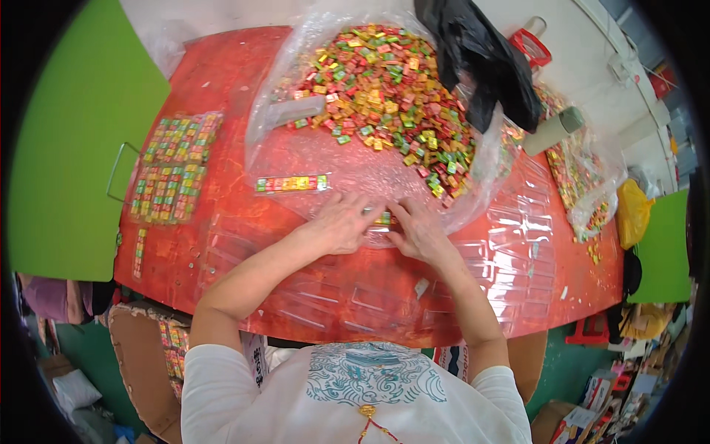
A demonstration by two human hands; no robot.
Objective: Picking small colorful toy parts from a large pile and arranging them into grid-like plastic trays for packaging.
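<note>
Between my hands, at the near edge of a large clear plastic bag (318, 152), is a narrow clear tray (381, 231) with a few small wrapped candies (384, 219) showing in it. My left hand (345, 223) curls over the tray's left end, and its fingertips are partly hidden. Thumb and forefinger of my right hand (418, 232) grip the opposite end. A filled tray of candies (292, 183) lies just beyond my left wrist. Farther back, a big heap of red, yellow, green and orange wrapped candies (384, 89) covers the bag, with a translucent scoop-like piece (296, 111) at its left.
Rows of filled trays (174, 170) lie on the red table (214, 81) at left. Stacked clear trays (510, 259) spread near my right arm. Black plastic (481, 63), a greenish cylinder (555, 132) and another candy bag (573, 185) stand far right. A cardboard box (133, 355) sits below left.
</note>
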